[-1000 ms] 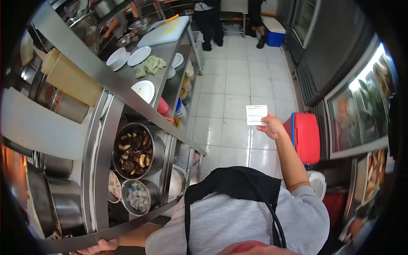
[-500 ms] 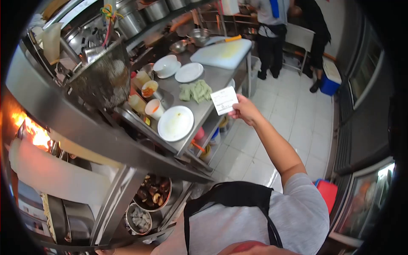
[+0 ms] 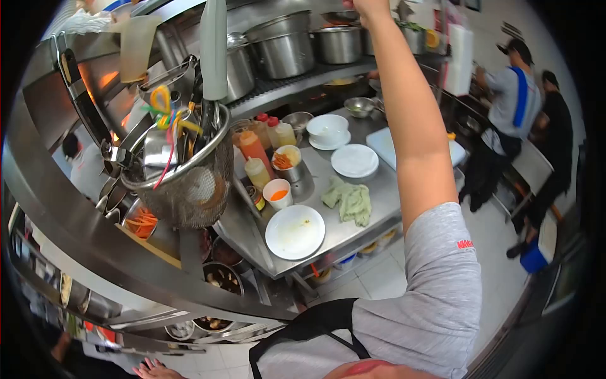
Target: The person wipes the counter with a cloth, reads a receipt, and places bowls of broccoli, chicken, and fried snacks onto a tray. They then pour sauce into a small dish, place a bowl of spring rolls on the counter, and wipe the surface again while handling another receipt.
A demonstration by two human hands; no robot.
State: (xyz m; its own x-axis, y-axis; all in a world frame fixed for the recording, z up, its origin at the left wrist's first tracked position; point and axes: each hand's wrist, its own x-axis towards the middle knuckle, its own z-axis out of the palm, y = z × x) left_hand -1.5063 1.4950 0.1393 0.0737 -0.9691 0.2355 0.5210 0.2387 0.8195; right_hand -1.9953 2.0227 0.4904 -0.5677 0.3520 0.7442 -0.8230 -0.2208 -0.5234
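Observation:
My right arm is stretched up across the steel table (image 3: pixel 309 167). At the top edge, in front of the pot shelf, my right hand (image 3: pixel 365 6) is mostly cut off; its fingers and anything in them are hidden. Low on the left, my left hand (image 3: pixel 156 369) shows with fingers spread and nothing in it. Beneath my raised arm lies a white cutting board (image 3: pixel 380 144). A crumpled green cloth (image 3: pixel 350 199) rests beside a smeared white plate (image 3: pixel 295 232) and a clean stack of plates (image 3: pixel 355 161).
A mesh strainer basket (image 3: pixel 199 189) with utensils hangs at the left. Sauce bottles (image 3: pixel 254 146) and a white cup (image 3: pixel 278 194) stand at the table's left side. Steel pots (image 3: pixel 287 54) line the shelf above. Two people (image 3: pixel 514 98) stand at the back right.
My right hand has risen from beside the table to the top edge, and the white paper slip it held is out of sight. The view has tilted up; my left hand shows more.

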